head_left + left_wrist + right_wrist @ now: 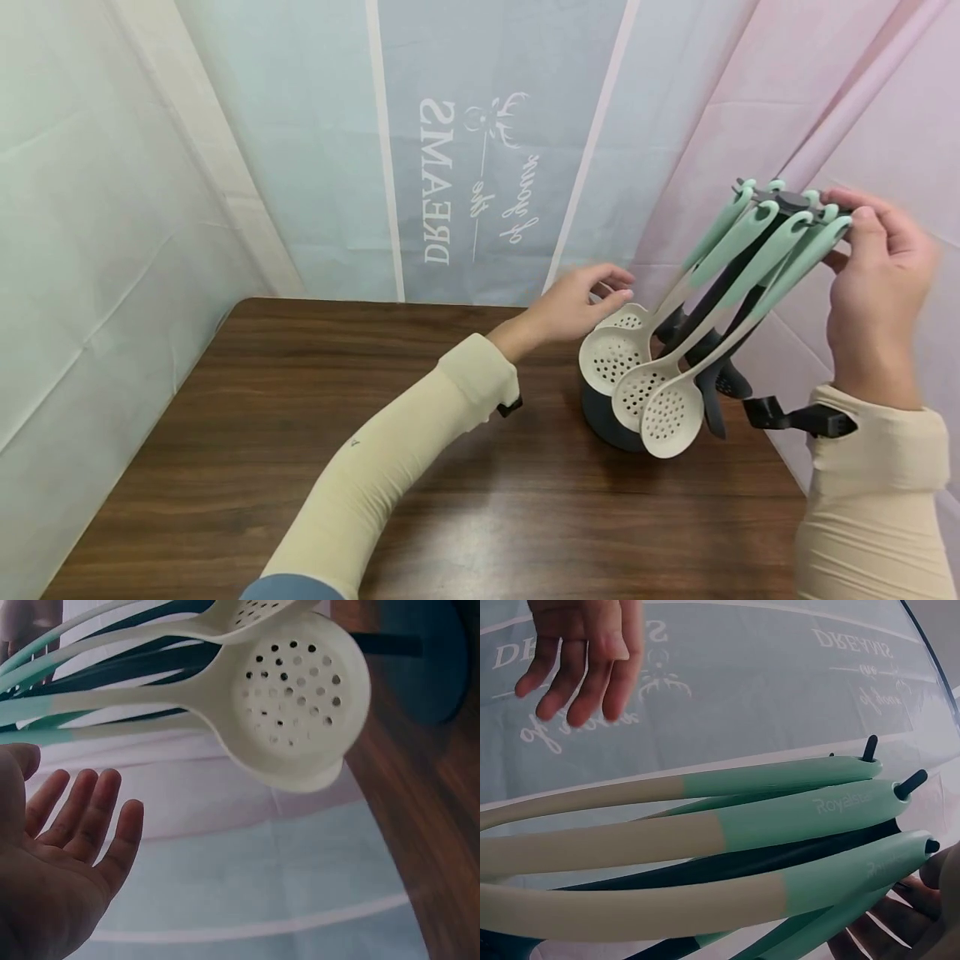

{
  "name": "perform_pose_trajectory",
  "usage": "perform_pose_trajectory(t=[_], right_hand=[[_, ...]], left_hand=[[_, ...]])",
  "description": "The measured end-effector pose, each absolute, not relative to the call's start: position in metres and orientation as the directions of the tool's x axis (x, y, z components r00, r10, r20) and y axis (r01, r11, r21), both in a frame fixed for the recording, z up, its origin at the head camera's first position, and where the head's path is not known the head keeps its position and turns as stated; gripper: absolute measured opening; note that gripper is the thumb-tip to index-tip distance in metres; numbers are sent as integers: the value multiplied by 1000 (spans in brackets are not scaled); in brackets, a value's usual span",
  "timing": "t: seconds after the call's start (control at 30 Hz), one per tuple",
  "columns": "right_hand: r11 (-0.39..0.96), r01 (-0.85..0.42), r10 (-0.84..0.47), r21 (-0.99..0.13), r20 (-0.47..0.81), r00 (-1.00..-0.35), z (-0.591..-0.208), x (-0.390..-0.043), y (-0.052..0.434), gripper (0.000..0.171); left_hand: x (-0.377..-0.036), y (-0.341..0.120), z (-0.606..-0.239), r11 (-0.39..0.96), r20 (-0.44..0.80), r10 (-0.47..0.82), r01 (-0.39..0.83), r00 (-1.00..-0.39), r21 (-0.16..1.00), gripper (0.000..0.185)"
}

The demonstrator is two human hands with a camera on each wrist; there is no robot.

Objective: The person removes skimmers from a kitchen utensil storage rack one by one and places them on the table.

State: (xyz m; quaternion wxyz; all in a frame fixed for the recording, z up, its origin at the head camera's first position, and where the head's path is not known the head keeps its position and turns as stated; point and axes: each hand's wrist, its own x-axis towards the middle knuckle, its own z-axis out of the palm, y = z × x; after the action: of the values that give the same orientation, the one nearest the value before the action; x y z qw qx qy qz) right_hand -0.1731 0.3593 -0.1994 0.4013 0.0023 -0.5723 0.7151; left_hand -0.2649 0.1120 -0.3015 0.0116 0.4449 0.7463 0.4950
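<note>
So the setup's a dark brown wood-grain surface (315,433) pushed into a corner, with pale creased fabric sheets hung all round: greenish-white on the left (90,208), blue-grey at the back (487,125) with mirrored white "DREAMS" lettering (438,183), pink on the right (862,92). Soft, even light.

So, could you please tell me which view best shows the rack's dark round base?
The head view: the dark base stands whole on the table, partly behind the skimmers. The left wrist view catches only a blurred edge; the right wrist view shows handles only.
</note>
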Motion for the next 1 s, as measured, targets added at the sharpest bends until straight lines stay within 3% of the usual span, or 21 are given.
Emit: perform_pose_trajectory(t=[0.43, 1.0], right_hand=[[-94, -564, 587, -820, 412, -697, -200, -179, 359, 19], [-13, -552, 647, -834, 413, -641, -203, -182, 359, 12]], left_hand=[[-253, 144, -310, 157, 339, 769, 674, -542, 722, 41], [-251, 145, -316, 177, 302, 794, 676, -528, 715, 47]])
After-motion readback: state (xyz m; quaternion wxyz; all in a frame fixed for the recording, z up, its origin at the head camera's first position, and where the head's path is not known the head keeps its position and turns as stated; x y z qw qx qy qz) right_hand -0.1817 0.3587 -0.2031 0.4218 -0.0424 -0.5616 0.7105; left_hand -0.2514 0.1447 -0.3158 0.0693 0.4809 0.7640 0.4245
